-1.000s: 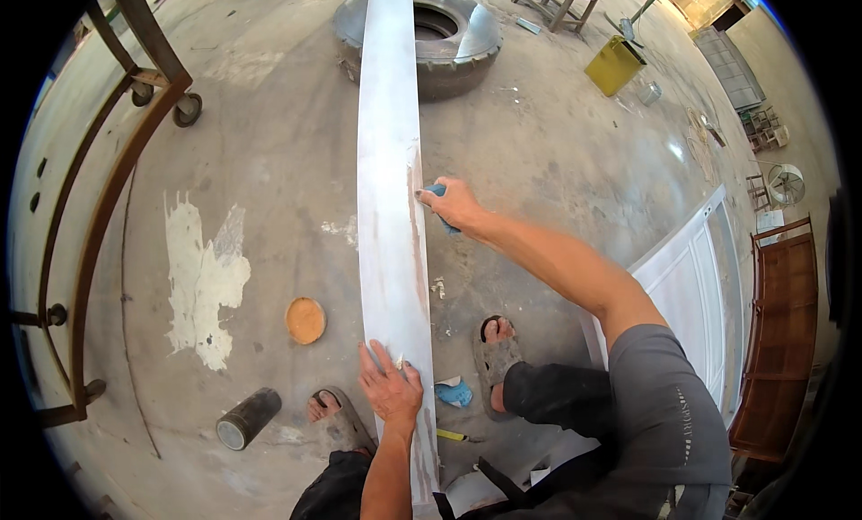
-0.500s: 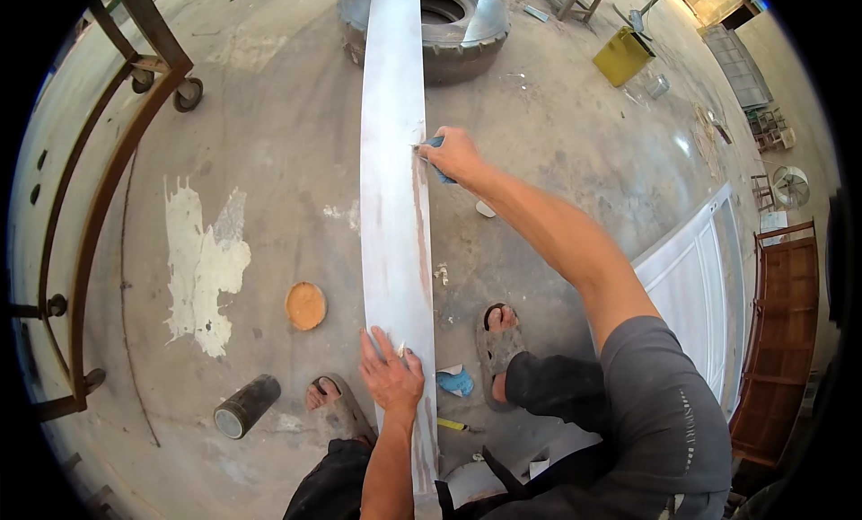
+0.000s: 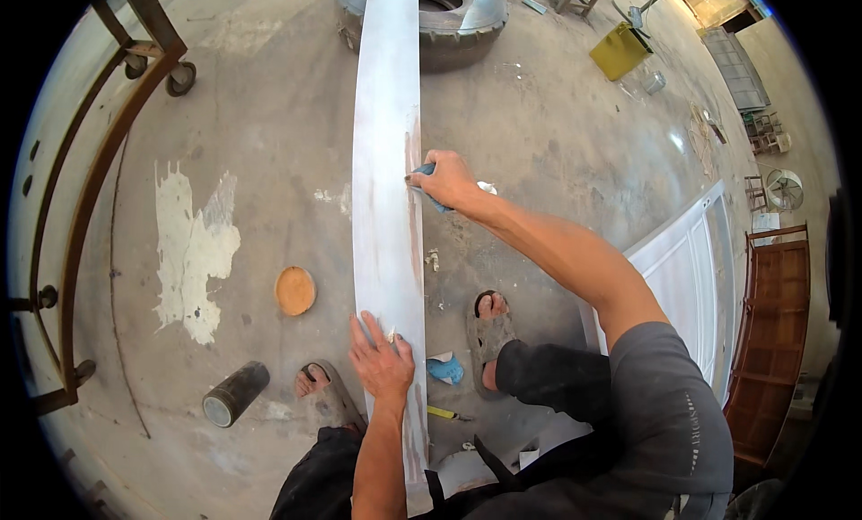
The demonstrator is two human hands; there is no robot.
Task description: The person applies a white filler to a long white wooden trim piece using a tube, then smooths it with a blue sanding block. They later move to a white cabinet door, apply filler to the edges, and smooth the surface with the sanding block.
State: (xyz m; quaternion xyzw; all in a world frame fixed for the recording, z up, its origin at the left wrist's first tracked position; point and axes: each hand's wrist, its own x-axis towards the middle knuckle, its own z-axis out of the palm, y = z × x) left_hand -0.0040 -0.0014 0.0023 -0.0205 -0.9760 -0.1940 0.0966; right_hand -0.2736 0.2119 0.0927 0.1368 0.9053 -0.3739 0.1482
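A long white board (image 3: 382,224) runs away from me down the middle of the view, with brownish streaks along its right edge. My left hand (image 3: 383,363) lies on its near part, fingers stretched out and holding nothing; a small whitish bit shows by the fingers. Farther up, my right hand (image 3: 449,180) grips a folded piece of blue sandpaper (image 3: 426,188) and presses it on the board's right edge. A similar blue and white scrap (image 3: 445,368) rests on the floor right of the board.
Left of the board are a round orange-filled dish (image 3: 295,291), a dark cylinder (image 3: 236,394) and a wheeled metal frame (image 3: 99,174). A tyre (image 3: 462,46) sits at the board's far end. A yellow container (image 3: 620,51) and a white panelled door (image 3: 669,273) are on the right.
My right hand has drawn the sandpaper nearer to me along the board's right edge. The left hand stays in place on the board. The view has shifted slightly.
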